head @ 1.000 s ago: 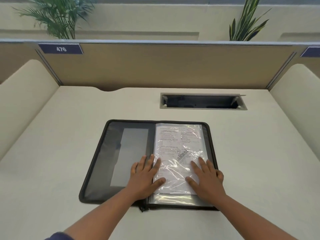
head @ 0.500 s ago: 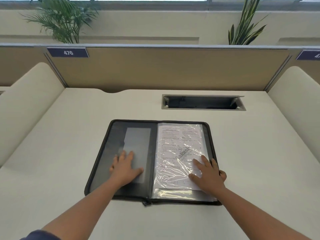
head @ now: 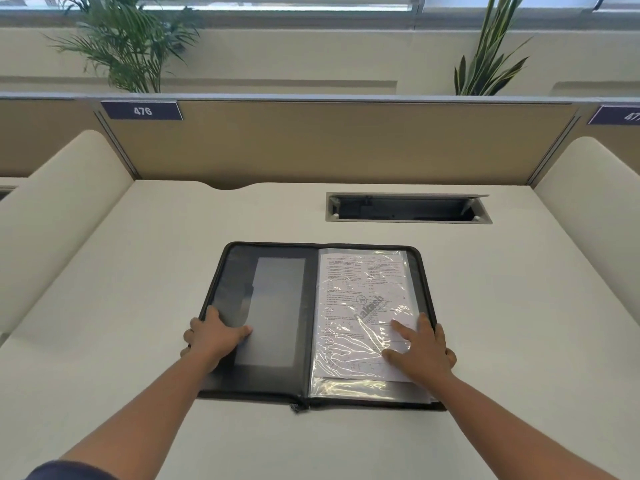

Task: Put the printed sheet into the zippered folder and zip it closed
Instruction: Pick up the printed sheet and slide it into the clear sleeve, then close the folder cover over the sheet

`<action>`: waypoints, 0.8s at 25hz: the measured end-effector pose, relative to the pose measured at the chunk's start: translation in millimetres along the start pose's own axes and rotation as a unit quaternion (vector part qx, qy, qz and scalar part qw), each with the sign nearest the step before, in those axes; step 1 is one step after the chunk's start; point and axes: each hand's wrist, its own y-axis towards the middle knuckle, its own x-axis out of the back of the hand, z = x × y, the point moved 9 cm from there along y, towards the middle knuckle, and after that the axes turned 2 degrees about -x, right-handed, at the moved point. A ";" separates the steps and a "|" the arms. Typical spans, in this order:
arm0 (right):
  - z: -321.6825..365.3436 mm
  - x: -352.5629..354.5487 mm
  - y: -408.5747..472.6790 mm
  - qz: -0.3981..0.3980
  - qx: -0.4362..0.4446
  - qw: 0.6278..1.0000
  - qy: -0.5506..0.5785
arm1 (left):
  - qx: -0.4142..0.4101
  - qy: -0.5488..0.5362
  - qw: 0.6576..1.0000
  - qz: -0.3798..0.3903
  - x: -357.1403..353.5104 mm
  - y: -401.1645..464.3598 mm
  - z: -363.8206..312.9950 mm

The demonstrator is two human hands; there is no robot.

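Two bare hands are on the zippered folder (head: 277, 323), which lies spread open and flat on your cream desk (head: 519, 341), spine running away from you down the middle. Your left hand (head: 213, 336) grips the folder's left outer edge near the front corner: thumb lies on top of the dark inner panel, fingers curl around the rim, so it is clamped on the left cover. That cover looks flat or barely lifted; cannot tell which. Your right hand (head: 424, 348) lies flat, fingers spread, palm down on the right half, pressing but not grasping anything. Under it sits the printed sheet (head: 360, 306), inside a shiny clear plastic sleeve (head: 346, 386) on the right half of the folder; the sleeve sticks out past the sheet's near edge and is wrinkled with glare. Sheet text is too small to read, apart from a faint diagonal watermark. Left half shows a grey rectangular pocket (head: 273, 310). Zipper pull (head: 296, 407) hangs at the near end of the spine, resting on the desk; the zipper track around the rim is undone. Beyond the folder, on the right, is an open cable hatch (head: 408, 208) set in the desk. Tan divider (head: 329, 140) stands at the back with a label reading 476 (head: 142, 110), a second label partly cut off at right. Two plants (head: 128, 43) stand behind the divider. Dark sleeve (head: 65, 471) shows on your left arm at bottom frame.
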 end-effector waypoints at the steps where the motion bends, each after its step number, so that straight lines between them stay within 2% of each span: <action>1: -0.6 0.1 -0.6 -0.003 0.001 1.000 0.002 | 0.008 -0.006 1.000 -0.009 4.6 1.9 1.3; 6: -3.1 1.2 -1.7 -0.013 0.000 1.000 0.019 | 0.036 0.045 0.996 -0.064 46.5 5.8 2.4; 10: -4.6 1.8 -4.0 -0.025 0.003 0.999 0.033 | -0.062 -0.015 0.991 -0.120 105.0 6.7 -32.9; 14: -2.4 1.7 -4.8 -0.027 -0.002 0.999 0.037 | -0.150 -0.048 0.984 -0.078 135.5 -12.4 -84.1; 20: 1.0 6.6 -7.6 -0.011 -0.001 0.999 0.036 | -0.234 -0.121 0.964 0.029 145.9 -68.1 -157.2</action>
